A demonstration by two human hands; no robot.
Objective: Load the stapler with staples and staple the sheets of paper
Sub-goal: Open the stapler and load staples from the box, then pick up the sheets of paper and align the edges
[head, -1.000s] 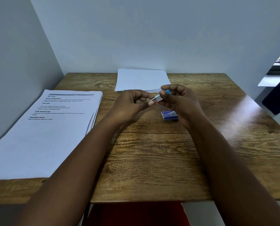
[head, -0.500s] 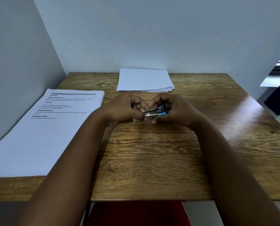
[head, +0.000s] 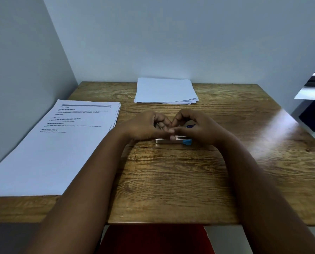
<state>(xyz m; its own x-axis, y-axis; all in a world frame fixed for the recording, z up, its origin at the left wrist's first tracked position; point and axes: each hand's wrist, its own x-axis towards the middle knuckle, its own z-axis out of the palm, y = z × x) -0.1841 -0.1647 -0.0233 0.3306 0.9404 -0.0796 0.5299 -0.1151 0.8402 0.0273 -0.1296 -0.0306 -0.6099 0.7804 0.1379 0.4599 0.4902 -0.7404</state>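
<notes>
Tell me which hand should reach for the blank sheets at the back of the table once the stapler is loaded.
Probably the left hand: the blank sheets lie nearer its side, while the right hand could steady the stapler.

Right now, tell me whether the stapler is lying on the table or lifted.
Lying on the table: the stapler rests flat, partly covered by both hands.

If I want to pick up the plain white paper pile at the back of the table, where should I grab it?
Take the blank paper stack by its near right corner, coming from the front. The sheets there are fanned and slightly offset, so a thumb can slide under and the grip can pinch the whole pile. Its far edge seems close to the wall.
</notes>
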